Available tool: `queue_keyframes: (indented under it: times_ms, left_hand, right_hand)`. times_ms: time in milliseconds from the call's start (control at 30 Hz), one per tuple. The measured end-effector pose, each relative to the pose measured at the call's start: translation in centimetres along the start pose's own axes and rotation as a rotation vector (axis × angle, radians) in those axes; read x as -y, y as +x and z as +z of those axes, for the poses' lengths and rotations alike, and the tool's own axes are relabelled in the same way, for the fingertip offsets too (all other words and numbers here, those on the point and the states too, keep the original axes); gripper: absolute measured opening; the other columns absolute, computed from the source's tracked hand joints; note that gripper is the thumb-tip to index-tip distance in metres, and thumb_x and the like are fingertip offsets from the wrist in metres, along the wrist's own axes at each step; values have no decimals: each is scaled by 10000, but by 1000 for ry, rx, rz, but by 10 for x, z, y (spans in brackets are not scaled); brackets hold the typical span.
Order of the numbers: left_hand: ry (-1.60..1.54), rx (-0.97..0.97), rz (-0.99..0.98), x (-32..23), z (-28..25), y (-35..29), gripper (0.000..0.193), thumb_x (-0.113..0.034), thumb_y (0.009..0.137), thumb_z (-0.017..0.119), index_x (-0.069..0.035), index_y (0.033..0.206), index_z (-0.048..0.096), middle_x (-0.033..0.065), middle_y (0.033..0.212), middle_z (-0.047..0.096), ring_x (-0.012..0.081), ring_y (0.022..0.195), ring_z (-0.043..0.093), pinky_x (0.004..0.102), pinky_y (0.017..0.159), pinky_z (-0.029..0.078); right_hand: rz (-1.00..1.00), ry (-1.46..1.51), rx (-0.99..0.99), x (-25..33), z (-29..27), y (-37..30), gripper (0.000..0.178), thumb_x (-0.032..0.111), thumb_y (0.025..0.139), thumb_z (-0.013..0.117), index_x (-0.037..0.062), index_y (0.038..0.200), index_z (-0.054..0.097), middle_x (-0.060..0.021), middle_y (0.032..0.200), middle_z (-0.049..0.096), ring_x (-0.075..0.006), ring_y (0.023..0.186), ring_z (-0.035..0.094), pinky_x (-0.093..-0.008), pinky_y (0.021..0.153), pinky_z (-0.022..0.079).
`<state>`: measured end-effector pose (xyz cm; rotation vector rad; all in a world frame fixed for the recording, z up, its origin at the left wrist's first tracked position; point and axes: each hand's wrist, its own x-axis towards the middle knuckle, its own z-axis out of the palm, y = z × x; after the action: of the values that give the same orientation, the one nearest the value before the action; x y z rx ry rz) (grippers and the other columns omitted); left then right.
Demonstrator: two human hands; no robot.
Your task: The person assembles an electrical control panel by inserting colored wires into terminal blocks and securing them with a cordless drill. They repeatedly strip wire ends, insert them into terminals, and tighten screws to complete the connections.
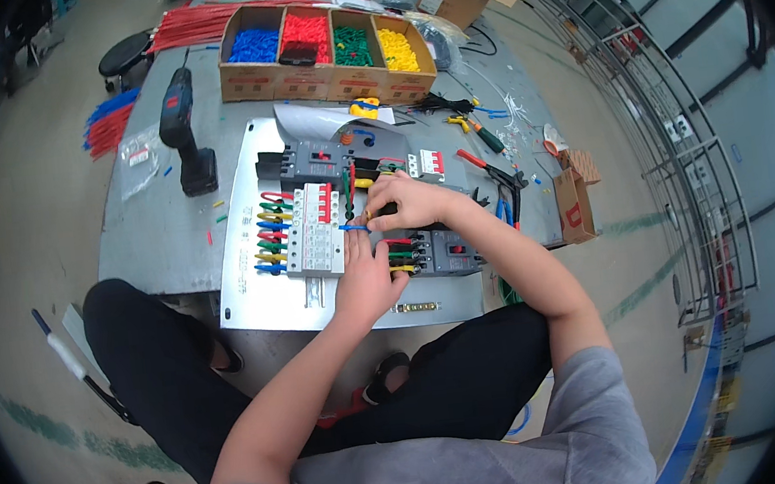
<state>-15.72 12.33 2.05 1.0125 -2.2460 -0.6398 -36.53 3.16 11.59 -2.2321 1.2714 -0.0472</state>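
Observation:
A white metal mounting plate [245, 288] lies on the table in front of me, carrying circuit breakers and short coloured wires. My right hand [410, 201] reaches over it with fingers pinched at the end of a short blue wire [354, 227]. That wire runs to the right side of a row of white breakers with red switches [315, 240]. My left hand [369, 279] rests below, fingers stretched out along the breakers' right side and tips near the wire. Looped wires in several colours [273, 244] stick out of the row's left side. Grey moulded-case breakers [314, 160] sit above and at lower right [451, 251].
A cardboard box [325, 82] with blue, red, green and yellow sleeves stands at the back. A cordless screwdriver [183, 136] is at left. Cutters with red handles [493, 174] and a green-handled screwdriver [488, 139] lie at right. A small brass terminal bar [416, 307] sits at the plate's near edge.

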Motion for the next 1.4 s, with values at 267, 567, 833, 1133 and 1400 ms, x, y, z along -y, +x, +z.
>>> queue_keyframes:
  times_ms: [267,567,833,1133,1400]
  left_hand:
    - [20,17,41,4,-3,1,576,-305,896,787,93,1285,635,457,1661,379,628,1616,294,655,1355,253]
    - [29,21,73,1,1,4,584,-304,886,789,79,1304,645,420,1685,386,612,1591,333,648,1345,266]
    - [77,-22,123,1,0,4,570,-284,885,779,90,1292,643,435,1638,427,618,1537,394,653,1316,310]
    - [94,29,140,-5,-3,6,536,-271,891,776,87,1258,619,475,1631,406,643,1568,350,675,1344,255]
    - [120,34,164,-4,-6,8,526,-258,878,780,106,1225,625,488,1562,447,649,1527,384,694,1318,272]
  right_hand:
    - [-17,-248,-281,5,16,-17,353,425,1003,757,102,959,891,-29,1152,753,-244,1234,610,-415,1083,441]
    - [104,-186,-211,5,14,-21,361,444,1030,738,111,1033,878,-51,1176,762,-287,1233,657,-454,1117,483]
    - [4,-7,-176,-7,4,-27,331,451,1096,694,197,1217,868,-26,1280,767,-258,1382,578,-524,1226,325]
    - [-37,63,-141,-22,5,-23,334,396,1121,644,197,1278,862,-64,1303,757,-323,1323,581,-496,1187,437]
    - [22,52,-73,-14,1,-9,316,383,1119,659,191,1248,874,-72,1253,722,-314,1276,552,-442,1137,456]
